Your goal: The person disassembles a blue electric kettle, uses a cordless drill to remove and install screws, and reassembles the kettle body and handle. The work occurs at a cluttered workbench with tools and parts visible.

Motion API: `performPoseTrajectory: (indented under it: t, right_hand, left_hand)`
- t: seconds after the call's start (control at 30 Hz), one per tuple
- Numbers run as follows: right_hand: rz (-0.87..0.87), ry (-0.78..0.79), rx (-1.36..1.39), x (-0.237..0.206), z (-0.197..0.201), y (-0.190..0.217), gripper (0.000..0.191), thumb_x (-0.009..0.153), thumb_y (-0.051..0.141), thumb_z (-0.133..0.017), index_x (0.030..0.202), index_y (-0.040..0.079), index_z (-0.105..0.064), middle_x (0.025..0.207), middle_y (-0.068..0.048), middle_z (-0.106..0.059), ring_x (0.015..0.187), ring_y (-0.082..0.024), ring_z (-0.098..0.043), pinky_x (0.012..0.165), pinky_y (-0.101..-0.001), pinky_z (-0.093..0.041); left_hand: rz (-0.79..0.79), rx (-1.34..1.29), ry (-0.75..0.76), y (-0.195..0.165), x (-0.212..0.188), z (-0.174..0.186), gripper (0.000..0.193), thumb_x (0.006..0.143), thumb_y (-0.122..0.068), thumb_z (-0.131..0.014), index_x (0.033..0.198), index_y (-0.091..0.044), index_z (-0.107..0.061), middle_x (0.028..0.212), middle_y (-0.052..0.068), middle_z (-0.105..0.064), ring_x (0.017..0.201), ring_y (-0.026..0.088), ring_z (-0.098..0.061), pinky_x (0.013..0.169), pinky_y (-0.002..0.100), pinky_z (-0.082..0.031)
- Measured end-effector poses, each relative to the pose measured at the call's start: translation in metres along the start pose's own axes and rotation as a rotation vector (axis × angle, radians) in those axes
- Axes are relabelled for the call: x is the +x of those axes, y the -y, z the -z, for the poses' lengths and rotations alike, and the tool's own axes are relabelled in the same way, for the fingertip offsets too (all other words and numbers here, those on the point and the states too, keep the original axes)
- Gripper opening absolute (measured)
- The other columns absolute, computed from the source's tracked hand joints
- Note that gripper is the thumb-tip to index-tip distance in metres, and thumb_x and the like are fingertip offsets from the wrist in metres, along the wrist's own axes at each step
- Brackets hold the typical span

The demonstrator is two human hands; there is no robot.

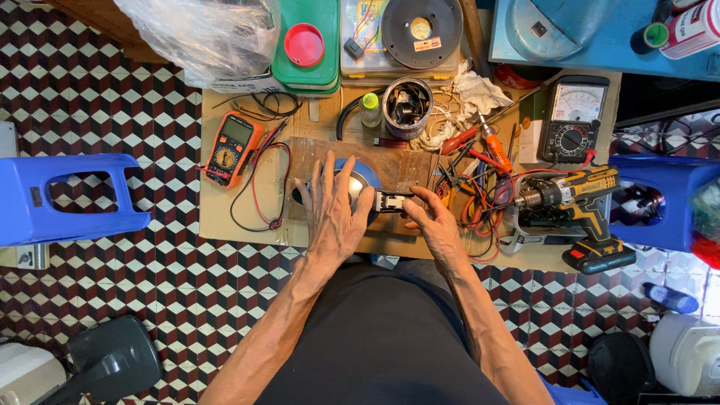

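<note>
Far left: blue plastic stool (67,199) on chequered floor tiles. Orange multimeter (232,148) with red and black leads lying on the low wooden board (225,217), clear plastic bag (199,34) and green container with round red lid (306,43) behind. Left hand (330,210) spread flat, fingers apart, pressing on round blue-and-metal part (358,180) at board centre. Right hand (435,225) fingers pinched on small black-and-white piece (390,200) beside it. Black analogue meter (573,120), yellow-black cordless drill (577,199) at right.
</note>
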State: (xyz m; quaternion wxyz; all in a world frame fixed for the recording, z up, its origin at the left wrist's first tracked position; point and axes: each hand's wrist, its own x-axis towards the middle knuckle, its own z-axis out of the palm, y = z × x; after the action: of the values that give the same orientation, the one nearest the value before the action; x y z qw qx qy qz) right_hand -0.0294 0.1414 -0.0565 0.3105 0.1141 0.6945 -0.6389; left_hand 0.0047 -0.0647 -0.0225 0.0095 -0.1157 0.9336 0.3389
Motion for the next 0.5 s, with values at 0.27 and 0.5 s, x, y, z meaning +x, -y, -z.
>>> performPoseTrajectory:
  t: [0.27, 0.5]
  right_hand:
    - [-0.011, -0.006, -0.001, 0.0017, -0.0015, -0.0025, 0.07, 0.09, 0.044, -0.071, 0.146, 0.007, -0.054, 0.106, -0.01, -0.069, 0.094, -0.013, -0.066, 0.085, -0.0281, -0.054]
    - [-0.009, -0.025, -0.04, 0.0015, -0.002, 0.0001, 0.071, 0.088, 0.046, -0.07, 0.145, 0.008, -0.054, 0.114, -0.008, -0.069, 0.089, -0.014, -0.067, 0.087, -0.0306, -0.052]
  left_hand:
    - [-0.027, 0.032, -0.025, 0.0029, -0.0003, -0.0013, 0.062, 0.101, -0.038, -0.052, 0.154, -0.007, -0.042, 0.165, 0.026, -0.024, 0.153, 0.046, -0.016, 0.119, 0.072, -0.001]
    - [-0.022, 0.034, -0.037, 0.0025, 0.0012, -0.0019, 0.062, 0.101, -0.037, -0.053, 0.154, -0.007, -0.042, 0.164, 0.025, -0.025, 0.153, 0.045, -0.018, 0.12, 0.071, -0.001]
